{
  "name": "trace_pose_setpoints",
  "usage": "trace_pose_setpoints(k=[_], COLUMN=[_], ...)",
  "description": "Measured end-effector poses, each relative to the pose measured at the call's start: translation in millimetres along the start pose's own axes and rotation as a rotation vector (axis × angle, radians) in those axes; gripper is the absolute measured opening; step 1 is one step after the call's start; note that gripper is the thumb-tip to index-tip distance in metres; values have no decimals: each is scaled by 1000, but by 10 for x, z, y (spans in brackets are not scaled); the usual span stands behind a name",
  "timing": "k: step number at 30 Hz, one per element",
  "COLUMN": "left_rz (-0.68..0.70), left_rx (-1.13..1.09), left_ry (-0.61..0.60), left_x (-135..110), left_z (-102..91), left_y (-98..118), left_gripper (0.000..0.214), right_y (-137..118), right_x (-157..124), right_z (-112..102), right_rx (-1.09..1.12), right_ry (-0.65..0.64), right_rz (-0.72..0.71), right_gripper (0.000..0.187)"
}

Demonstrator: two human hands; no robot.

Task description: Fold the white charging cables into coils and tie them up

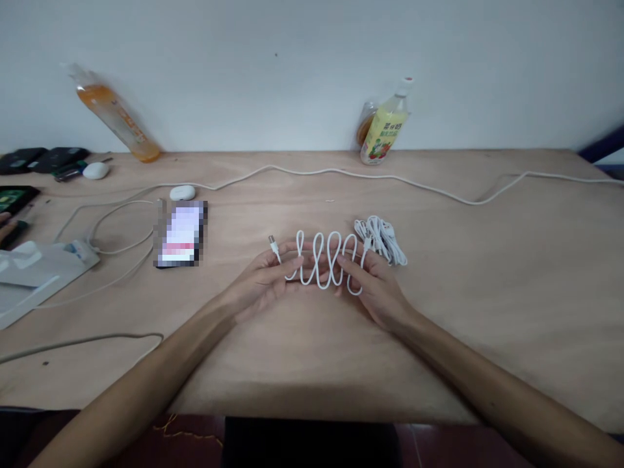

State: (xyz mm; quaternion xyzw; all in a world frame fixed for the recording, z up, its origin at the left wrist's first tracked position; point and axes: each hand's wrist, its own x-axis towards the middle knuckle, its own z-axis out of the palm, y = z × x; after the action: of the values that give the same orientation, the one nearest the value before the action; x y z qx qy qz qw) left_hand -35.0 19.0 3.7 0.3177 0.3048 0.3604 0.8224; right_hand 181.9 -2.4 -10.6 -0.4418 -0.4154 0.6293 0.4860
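Observation:
A white USB cable (322, 261) is spread in several zigzag loops between my two hands, above the wooden table. My left hand (266, 276) grips its left end, thumb on top and fingers underneath; a metal-tipped plug (273, 245) sticks up past the fingers. At the other end my right hand (373, 276) pinches the loops with the thumb, and a second plug (366, 246) lies along its fingers. Just behind my right hand, a bundle of white cables (383, 239) rests on the table.
A phone (182, 234) and a white earbud case (182, 193) lie on the left. Two bottles, one orange (119, 123) and one yellow (386, 127), lean against the wall. A long white cord (302, 172) crosses the table (487, 279). Another person's hand (10, 227) shows far left.

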Motion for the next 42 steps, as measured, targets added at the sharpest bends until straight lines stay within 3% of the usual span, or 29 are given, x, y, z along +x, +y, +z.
trace_pose_setpoints(k=[4,13,19,28,34,37,42], left_rz=[5,7,24,-17,-77,-75,-89], left_rx=[53,37,44,-35,-126,-162,-62], left_ry=[15,37,52,30,-139,-138,-26], left_x=[11,9,15,-5,70,64,9], left_z=[-6,-31,-31,53,-26,-38,39], left_y=[-17,-11,-27,-9,-40,-18,8], left_gripper=[33,27,29,61,54,53,39], right_y=[0,-37,-20,4,10,12,12], right_x=[-1,34,60,106,69,56,60], right_z=[1,-30,-58,-64,-28,-24,-23], right_rx=[0,-103,-72,125,171,175,209], right_ry=[-17,-9,-74,-139,-170,-176,-214], right_rz=[21,-17,22,98,103,102,128], right_gripper=[28,32,34,40,39,36,37])
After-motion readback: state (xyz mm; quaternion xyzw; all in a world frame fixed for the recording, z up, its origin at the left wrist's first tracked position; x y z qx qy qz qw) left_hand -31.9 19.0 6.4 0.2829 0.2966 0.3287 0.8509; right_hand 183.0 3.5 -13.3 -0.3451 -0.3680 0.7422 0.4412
